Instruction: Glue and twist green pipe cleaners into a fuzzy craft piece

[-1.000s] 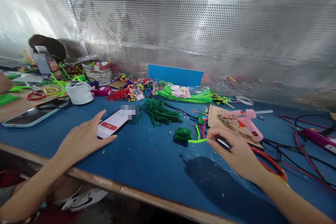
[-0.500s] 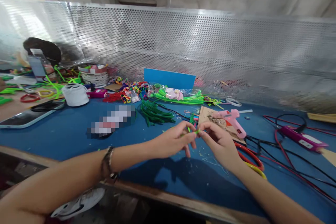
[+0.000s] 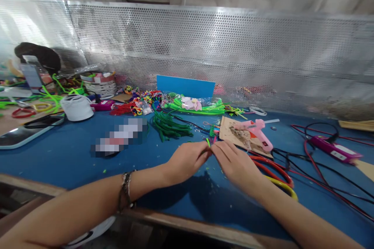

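My left hand [image 3: 187, 159] and my right hand [image 3: 233, 165] meet fingertip to fingertip over the blue table [image 3: 67, 155]. Both pinch a short lime-green pipe cleaner [image 3: 207, 142], whose tip sticks up between them. A bracelet circles my left wrist. A bundle of dark green pipe cleaners [image 3: 169, 124] lies just beyond my hands. A pink glue gun [image 3: 257, 132] rests on a piece of cardboard [image 3: 230, 130] to the right.
A phone [image 3: 119, 140] lies left of my hands, a tablet [image 3: 26, 132] at far left beside a white roll [image 3: 77, 107]. Bright pipe cleaners [image 3: 201, 107] in a bag, a blue card [image 3: 185, 86], red and black cables [image 3: 321, 179] and a perforated metal screen [image 3: 263, 54] surround the area.
My left hand left the phone and came over to my right hand; both now pinch the green pipe cleaner, drawn closer together than half a second ago.
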`<state>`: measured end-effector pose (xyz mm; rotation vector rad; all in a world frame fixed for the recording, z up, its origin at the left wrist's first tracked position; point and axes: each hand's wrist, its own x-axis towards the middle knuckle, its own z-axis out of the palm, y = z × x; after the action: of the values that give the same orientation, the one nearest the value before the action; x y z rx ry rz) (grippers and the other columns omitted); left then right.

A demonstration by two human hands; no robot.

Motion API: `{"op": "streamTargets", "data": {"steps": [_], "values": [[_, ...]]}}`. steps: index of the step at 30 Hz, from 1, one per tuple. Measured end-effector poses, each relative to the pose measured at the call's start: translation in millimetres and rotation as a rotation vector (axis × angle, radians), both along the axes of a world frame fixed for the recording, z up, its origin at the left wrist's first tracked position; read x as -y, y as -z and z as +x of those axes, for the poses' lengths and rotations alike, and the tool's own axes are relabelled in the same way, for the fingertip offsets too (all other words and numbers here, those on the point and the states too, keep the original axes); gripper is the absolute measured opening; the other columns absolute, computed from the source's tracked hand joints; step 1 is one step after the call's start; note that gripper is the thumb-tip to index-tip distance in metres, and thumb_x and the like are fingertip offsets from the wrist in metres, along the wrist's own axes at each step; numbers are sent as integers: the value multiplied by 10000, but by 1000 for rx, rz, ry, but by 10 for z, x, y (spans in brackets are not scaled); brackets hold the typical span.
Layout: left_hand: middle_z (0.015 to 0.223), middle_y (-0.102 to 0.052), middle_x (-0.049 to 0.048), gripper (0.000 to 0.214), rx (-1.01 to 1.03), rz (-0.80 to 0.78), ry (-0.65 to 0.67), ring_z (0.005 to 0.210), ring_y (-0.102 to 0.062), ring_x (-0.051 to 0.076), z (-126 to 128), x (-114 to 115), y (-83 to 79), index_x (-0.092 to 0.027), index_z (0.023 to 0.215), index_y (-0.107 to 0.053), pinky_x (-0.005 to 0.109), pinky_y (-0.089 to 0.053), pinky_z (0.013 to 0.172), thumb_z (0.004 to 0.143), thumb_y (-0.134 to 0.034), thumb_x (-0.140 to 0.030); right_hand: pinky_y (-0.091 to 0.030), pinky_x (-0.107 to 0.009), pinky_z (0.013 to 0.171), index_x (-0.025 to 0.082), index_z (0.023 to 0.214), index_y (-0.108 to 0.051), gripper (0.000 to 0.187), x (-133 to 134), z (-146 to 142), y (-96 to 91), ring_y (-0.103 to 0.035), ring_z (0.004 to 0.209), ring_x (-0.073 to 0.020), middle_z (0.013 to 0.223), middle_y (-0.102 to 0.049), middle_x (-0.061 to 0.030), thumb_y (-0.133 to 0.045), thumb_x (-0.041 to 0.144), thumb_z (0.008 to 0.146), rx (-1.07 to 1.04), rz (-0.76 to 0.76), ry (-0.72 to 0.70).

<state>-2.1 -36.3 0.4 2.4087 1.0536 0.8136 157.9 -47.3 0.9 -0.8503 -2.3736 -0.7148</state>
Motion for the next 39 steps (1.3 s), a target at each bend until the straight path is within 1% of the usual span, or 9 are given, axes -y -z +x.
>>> {"op": "streamTargets", "data": {"steps": [3,8,11,15,24,26,33,36,39], "values": [[576,-442,-28,181,109,-57,29,533,-392,98,3,-6,5,-158,691,-470,202,-284,506,809,-363,-244,-426,-293,600,135,790,-531,221,22,-11,-35,-520,687,-184,720,-572,-94,-315,89,804,-102,-75,-19],[559,-352,-53,182,446,-304,210,499,-297,69,20,-49,22,-145,692,-461,176,-249,461,785,-384,-281,-418,-203,529,169,715,-495,88,11,-42,-79,-500,572,-101,619,-535,4,-455,216,778,-708,-733,-129],[572,-362,-51,191,491,-366,243,510,-300,65,29,-71,43,-140,673,-455,173,-253,471,771,-400,-295,-403,-189,516,169,708,-492,112,10,-60,-67,-473,554,-86,598,-499,24,-463,258,770,-858,-896,-188],[558,-398,-47,198,404,-411,170,504,-340,66,32,-79,45,-135,664,-467,176,-275,475,767,-409,-293,-388,-197,536,171,677,-480,129,20,-52,-89,-462,593,-94,632,-493,12,-429,206,791,-692,-784,-116],[555,-469,-38,172,213,-161,40,550,-413,89,15,-30,34,-144,653,-503,195,-298,520,776,-409,-218,-412,-321,620,107,804,-552,238,13,2,-36,-502,682,-195,719,-582,-106,-315,105,821,-43,-62,-20],[542,-462,-41,167,280,-234,67,536,-412,83,9,-54,36,-140,644,-502,187,-304,514,767,-413,-208,-417,-308,629,120,800,-552,218,9,4,-34,-513,683,-183,722,-588,-93,-335,113,818,-112,-133,-44],[567,-532,-29,201,455,-557,275,444,-392,43,-15,-119,5,-126,672,-523,153,-312,446,750,-465,-302,-380,-197,492,169,717,-496,99,15,-30,-95,-468,547,-91,608,-513,19,-459,242,773,-742,-841,-90],[524,-528,-31,246,414,-600,236,433,-406,46,-14,-124,10,-122,658,-546,151,-317,437,745,-474,-341,-381,-192,514,170,688,-465,89,26,-45,-95,-453,558,-82,618,-486,22,-436,215,759,-766,-871,-150],[503,-515,-37,246,379,-575,168,433,-396,48,-8,-117,11,-119,689,-570,149,-312,433,752,-461,-330,-365,-183,496,173,640,-424,81,6,-33,-88,-423,529,-75,588,-444,30,-416,140,714,-718,-702,-135]]}}
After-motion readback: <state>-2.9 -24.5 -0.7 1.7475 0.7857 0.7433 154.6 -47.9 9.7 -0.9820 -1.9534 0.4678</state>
